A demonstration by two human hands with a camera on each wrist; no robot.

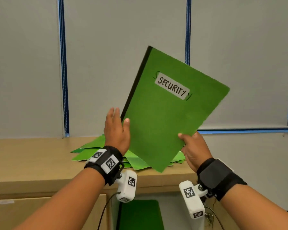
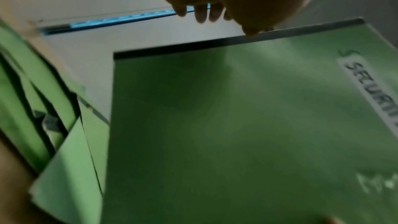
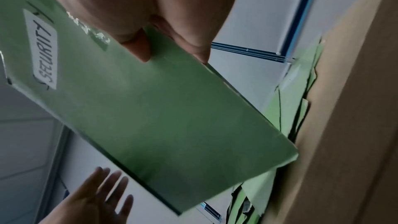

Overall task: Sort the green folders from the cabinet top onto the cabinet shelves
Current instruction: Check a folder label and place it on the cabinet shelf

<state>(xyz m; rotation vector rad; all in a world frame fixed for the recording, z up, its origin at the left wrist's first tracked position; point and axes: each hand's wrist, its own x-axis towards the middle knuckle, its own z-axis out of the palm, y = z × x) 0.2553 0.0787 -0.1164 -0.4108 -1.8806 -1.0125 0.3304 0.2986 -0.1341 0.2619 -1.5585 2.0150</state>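
Right now the green folder [image 1: 170, 113] marked SECURITY is up in the air above the pile of green folders [image 1: 90, 151], tilted, black spine toward 10 o'clock, free corner at about 6 just over the pile. The right hand [image 1: 194, 151] has it pinched at its lower right edge, thumb on the front cover & fingers behind. The left hand [image 1: 116, 130] is spread open w/ straight fingers alongside the spine; thumb tip seems to rest on the cover near the spine, so it's steadying, not gripping.

Step in hand, as I read it: label's being checked before shelving. To do it well:
- Get the left hand properly on the spine edge before moving; a one-corner pinch lets a thin card folder flop or fan open, & any loose sheets inside could slide out
- Keep the spine side higher or level so the open edge doesn't point down
- Lift the bottom corner clear of the pile so it doesn't drag others off the worktop [image 1: 32, 155]
- Bring it down toward 6 o'clock, where the cabinet opening shows a green folder on the shelf [image 1: 140, 214]. Whether that shelf is the right one for SECURITY can't be told from here, no shelf labels visible
- Slide it in spine first, flat, square w/ whatever's there
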